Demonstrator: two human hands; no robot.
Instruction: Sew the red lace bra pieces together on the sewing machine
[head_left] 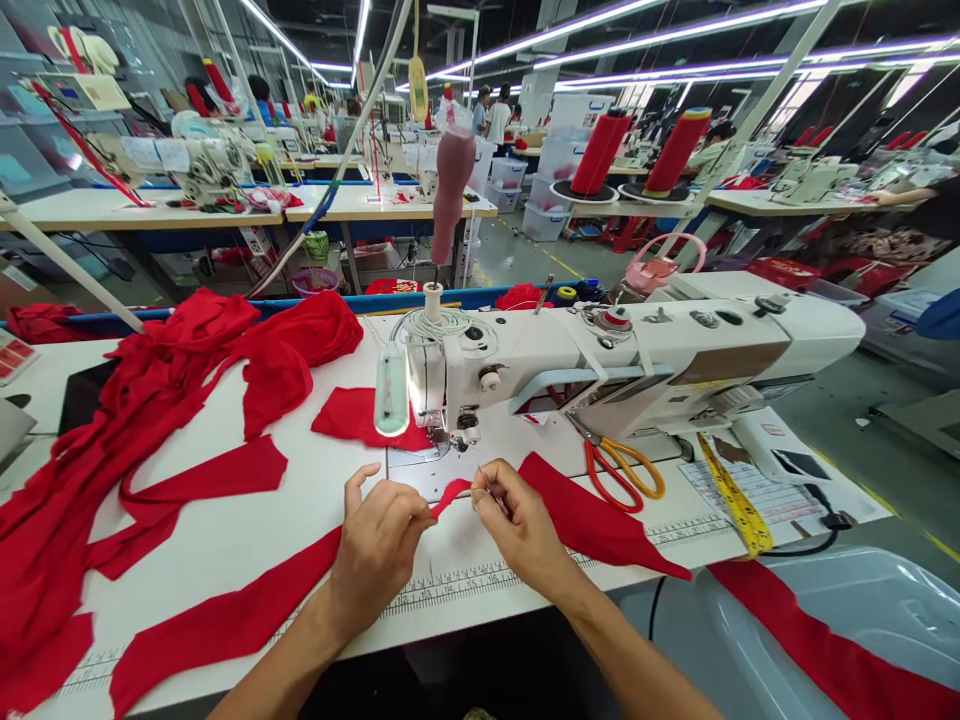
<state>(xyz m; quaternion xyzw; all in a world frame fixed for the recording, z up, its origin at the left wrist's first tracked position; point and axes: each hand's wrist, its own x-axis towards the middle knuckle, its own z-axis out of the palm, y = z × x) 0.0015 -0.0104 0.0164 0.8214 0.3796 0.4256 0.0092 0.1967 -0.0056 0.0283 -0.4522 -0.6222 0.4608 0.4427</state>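
A long red fabric strip (pixel 247 610) runs from the table's left front up to my left hand (pixel 382 540), which pinches it between thumb and fingers, index finger raised. A narrow stretch of it bridges to my right hand (pixel 517 520), whose closed fingertips grip it. Something thin and dark also shows among those fingers, too small to make out. Beyond my right hand a wider red fabric piece (pixel 592 515) lies on the table. Both hands are in front of the sewing machine (pixel 585 350), below its needle area. Behind the presser foot lies another red piece (pixel 360 415).
Orange-handled scissors (pixel 622 470) lie under the machine arm. A yellow tape measure (pixel 739 500) rests on papers to the right. Piled red fabric (pixel 165 400) covers the left side. A printed ruler (pixel 450 585) follows the front edge. A grey-blue plastic bin (pixel 885 590) stands at right.
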